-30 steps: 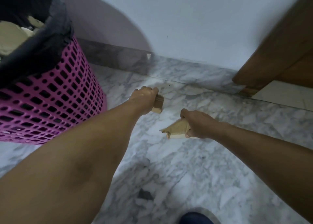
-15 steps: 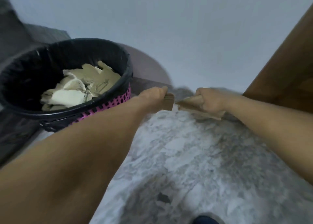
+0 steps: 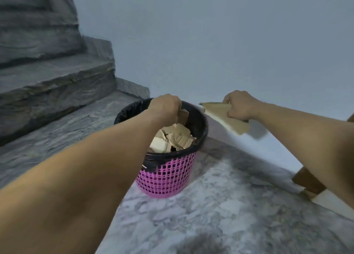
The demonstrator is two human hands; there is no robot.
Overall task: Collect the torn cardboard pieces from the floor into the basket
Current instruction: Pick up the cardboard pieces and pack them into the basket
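Both hands are closed on cardboard. Left hand (image 3: 164,108) is over the open pink basket (image 3: 168,177) and grips a small cardboard piece (image 3: 183,115), which seems to hang inside the rim. Right hand (image 3: 240,106) holds a larger torn piece (image 3: 226,117) just right of the basket, above the marble floor (image 3: 220,215). More cardboard scraps (image 3: 172,138) lie in the black liner (image 3: 201,123).

left hand (image 3: 165,108) fisted, right hand (image 3: 240,106) fisted

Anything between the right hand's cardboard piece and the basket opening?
Nothing: in the head view, only bare wall shows between the large cardboard piece in the right hand and the basket rim.
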